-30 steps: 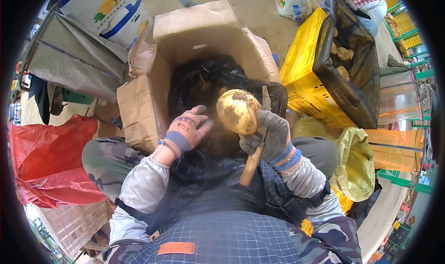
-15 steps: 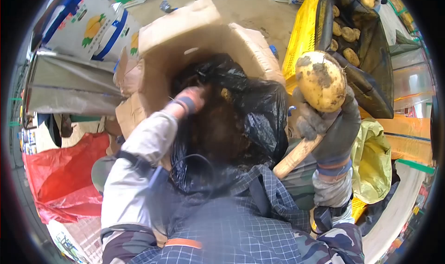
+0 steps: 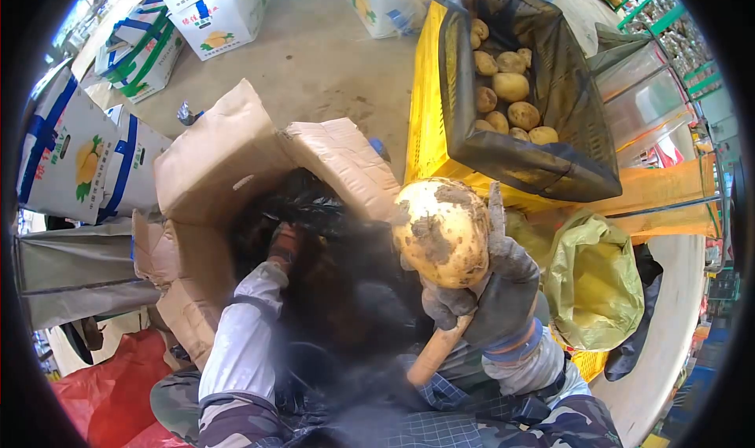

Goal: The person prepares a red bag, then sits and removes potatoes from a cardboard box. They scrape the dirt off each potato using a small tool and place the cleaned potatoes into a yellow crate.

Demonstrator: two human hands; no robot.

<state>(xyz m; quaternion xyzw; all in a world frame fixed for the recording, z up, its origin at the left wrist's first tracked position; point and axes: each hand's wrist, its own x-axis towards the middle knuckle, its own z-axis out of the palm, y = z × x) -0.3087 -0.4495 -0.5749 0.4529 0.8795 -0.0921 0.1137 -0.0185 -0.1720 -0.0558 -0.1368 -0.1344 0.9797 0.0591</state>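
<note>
Head view: I look down on two gloved hands at a carton (image 3: 216, 153) with black plastic (image 3: 303, 206) inside. The right hand (image 3: 503, 295) is curled firmly round the lower side of a big potato (image 3: 442, 232), raised at the carton's near right corner, outside the crate (image 3: 425, 106). The same hand also grips what I take to be a knife: its wooden handle (image 3: 439, 354) slants down below the fingers, and its thin blade points up just beside the potato.

The left hand (image 3: 283, 245) reaches down into the carton against the plastic. Its fingers are lost in shadow and blur, so I cannot tell how far they are spread or whether they have hold of anything.

As for how far things are, I count around ten loose potatoes (image 3: 511, 86) lying in the crate's dark liner (image 3: 543, 165). The one in the right hand carries patches of soil on its pale skin, and it is in neither container. How much the carton holds I cannot make out; its inside is too dark.

A yellow bag (image 3: 565, 271) gapes to the right of the hands, and a red bag (image 3: 118, 389) slumps at lower left. Printed boxes (image 3: 228, 23) stand on the floor (image 3: 307, 71) beyond the carton.
</note>
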